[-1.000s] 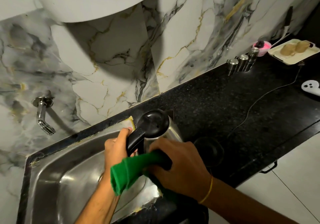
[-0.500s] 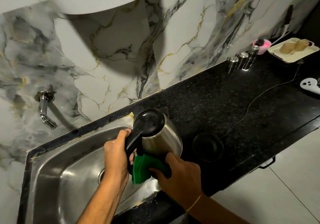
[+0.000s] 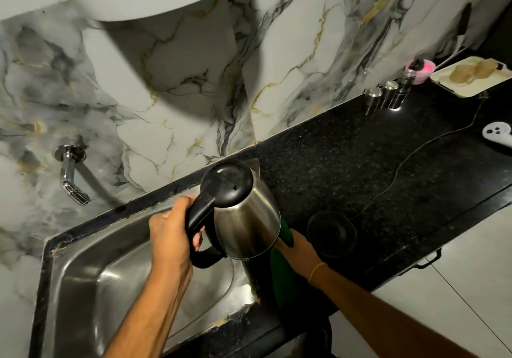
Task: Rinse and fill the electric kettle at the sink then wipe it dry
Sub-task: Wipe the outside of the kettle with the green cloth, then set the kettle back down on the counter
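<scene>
A steel electric kettle [image 3: 245,219] with a black lid and black handle hangs over the right end of the steel sink [image 3: 116,277]. My left hand [image 3: 170,230] is closed around its handle and holds it upright, lid shut. My right hand [image 3: 297,249] is low on the kettle's right side, partly hidden behind its body, and presses a green cloth [image 3: 285,269] against the kettle's lower wall. The cloth hangs down below the hand. The wall tap [image 3: 70,176] is at the left, with no water running from it.
The kettle's round black base [image 3: 331,231] sits on the black granite counter [image 3: 388,169] just right of my right hand, its cord trailing right. Steel shakers [image 3: 388,94], a pink tub, a white tray and a white plug lie far right. The counter's front edge drops to floor tiles.
The kettle has been lifted and shifted right. My right hand with the green cloth has moved from the front of the kettle around to its lower right side.
</scene>
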